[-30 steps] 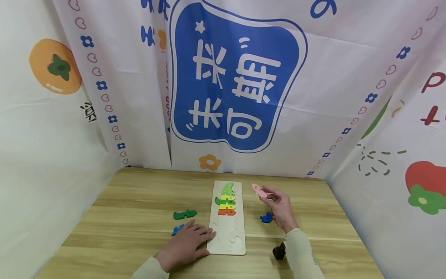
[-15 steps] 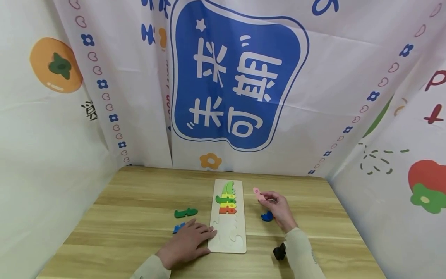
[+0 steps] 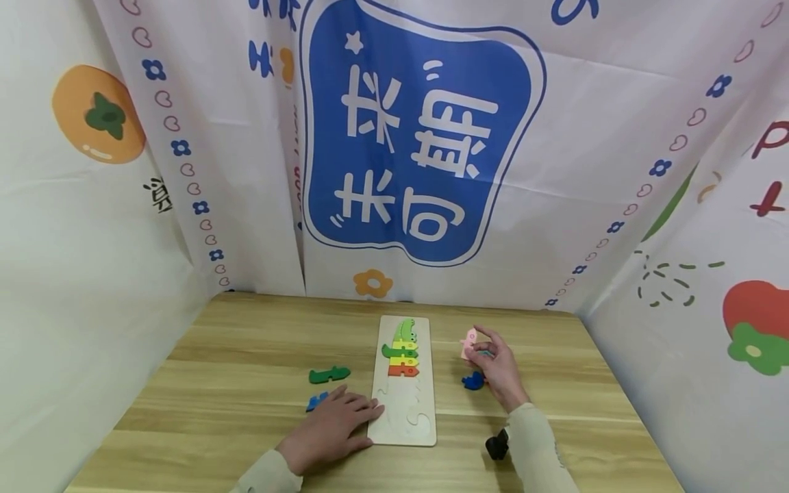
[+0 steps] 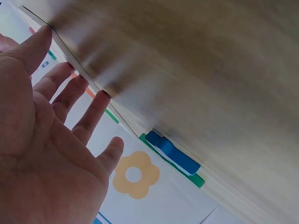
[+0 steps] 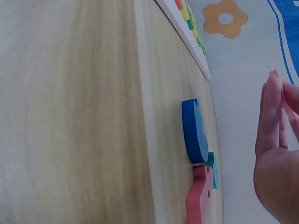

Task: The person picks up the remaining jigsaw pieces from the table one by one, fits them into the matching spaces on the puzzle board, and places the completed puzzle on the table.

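Swung more upright and carried a little farther from the puzzle board [image 3: 401, 418] than half a second ago, the pink piece [image 3: 470, 342] is pinched between the thumb and fingers of the right hand [image 3: 498, 370], off to the right of the board and level with its far half. I see the left hand [image 3: 329, 428] at the board's left edge, fingers spread and resting against it toward the near end. Set into the board, from its far end nearward, are a light green crocodile head [image 3: 404, 331], a yellow strip [image 3: 402, 345], a green strip [image 3: 401, 353], a second yellow strip [image 3: 402, 363] and an orange-red strip [image 3: 403, 371]; below them its near part shows bare outlines. Left of the board lie a dark green piece [image 3: 329, 374] and, just beyond the left fingertips, a blue piece [image 3: 317, 402]. To its right, below the right hand, sits a dark blue piece [image 3: 473, 381], with a red piece [image 5: 200, 196] and a teal piece [image 5: 212, 170] close by. Farther out, a black object [image 3: 496, 445] shows right of the board's near end, beside the right sleeve [image 3: 536, 445], and past the far end hangs a printed cloth [image 3: 259, 205].
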{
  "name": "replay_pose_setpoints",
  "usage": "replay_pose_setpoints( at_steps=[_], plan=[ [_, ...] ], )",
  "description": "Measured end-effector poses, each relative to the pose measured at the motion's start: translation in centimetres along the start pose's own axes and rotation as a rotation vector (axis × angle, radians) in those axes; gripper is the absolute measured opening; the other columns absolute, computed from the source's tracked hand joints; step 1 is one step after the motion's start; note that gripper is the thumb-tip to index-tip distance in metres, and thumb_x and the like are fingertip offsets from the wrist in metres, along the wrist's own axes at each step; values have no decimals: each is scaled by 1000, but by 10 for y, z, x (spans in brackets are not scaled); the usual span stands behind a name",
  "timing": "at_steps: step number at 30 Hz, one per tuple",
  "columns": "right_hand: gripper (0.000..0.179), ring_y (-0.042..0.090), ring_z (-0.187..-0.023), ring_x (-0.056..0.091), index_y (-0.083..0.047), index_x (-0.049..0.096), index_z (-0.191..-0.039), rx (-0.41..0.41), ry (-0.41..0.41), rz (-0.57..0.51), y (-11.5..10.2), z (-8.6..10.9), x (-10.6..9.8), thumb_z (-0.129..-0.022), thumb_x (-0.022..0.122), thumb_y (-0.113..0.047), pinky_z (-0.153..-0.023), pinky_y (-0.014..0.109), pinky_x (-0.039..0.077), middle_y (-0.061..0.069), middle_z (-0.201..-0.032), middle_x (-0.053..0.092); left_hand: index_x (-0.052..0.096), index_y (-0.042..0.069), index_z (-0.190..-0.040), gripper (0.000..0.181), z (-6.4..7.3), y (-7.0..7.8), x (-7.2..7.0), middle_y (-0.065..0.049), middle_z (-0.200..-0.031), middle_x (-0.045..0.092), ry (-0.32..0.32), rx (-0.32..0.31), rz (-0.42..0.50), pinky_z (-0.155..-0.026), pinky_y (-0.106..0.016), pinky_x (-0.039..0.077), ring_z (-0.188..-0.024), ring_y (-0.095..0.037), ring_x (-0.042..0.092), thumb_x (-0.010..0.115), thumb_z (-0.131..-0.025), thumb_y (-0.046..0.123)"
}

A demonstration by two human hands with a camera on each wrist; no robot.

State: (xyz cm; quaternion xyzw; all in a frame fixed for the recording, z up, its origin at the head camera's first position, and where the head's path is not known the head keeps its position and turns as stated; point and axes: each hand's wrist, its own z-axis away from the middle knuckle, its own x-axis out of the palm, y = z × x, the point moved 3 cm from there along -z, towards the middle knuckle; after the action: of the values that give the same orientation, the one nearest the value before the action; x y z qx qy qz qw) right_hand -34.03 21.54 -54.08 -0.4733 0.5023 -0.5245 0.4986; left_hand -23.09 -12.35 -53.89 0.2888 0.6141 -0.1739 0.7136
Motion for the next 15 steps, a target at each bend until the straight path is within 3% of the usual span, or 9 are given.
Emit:
replay_pose_setpoints(
  at_steps=[4, 10, 15],
  plan=[
    [61, 17, -88, 71, -12, 47, -152, -22, -27, -20, -1, 1, 1, -98, 63, 9, -92, 45, 62, 10, -108, 59, 54, 29, -152, 57, 0, 0, 0, 8, -151, 58, 15, 9, -1, -124, -59, 30, -139, -23, 53, 59, -101, 54],
    [44, 19, -83, 75, -7, 53, -140, -25, 12, -62, 0, 3, 4, -100, 64, 3, -84, 38, 65, 9, -101, 68, 54, 30, -152, 57, 1, -1, 1, 9, -151, 58, 7, 2, 5, -125, -58, 30, -140, -23, 53, 60, -101, 54],
    [40, 16, -83, 77, 6, 53, -133, -53, 33, -134, -1, 4, 6, -97, 68, 5, -81, 30, 64, 8, -100, 70, 54, 30, -152, 57, 1, -1, 1, 10, -151, 58, 7, 0, 2, -125, -58, 29, -140, -23, 53, 59, -101, 55]
  ],
)
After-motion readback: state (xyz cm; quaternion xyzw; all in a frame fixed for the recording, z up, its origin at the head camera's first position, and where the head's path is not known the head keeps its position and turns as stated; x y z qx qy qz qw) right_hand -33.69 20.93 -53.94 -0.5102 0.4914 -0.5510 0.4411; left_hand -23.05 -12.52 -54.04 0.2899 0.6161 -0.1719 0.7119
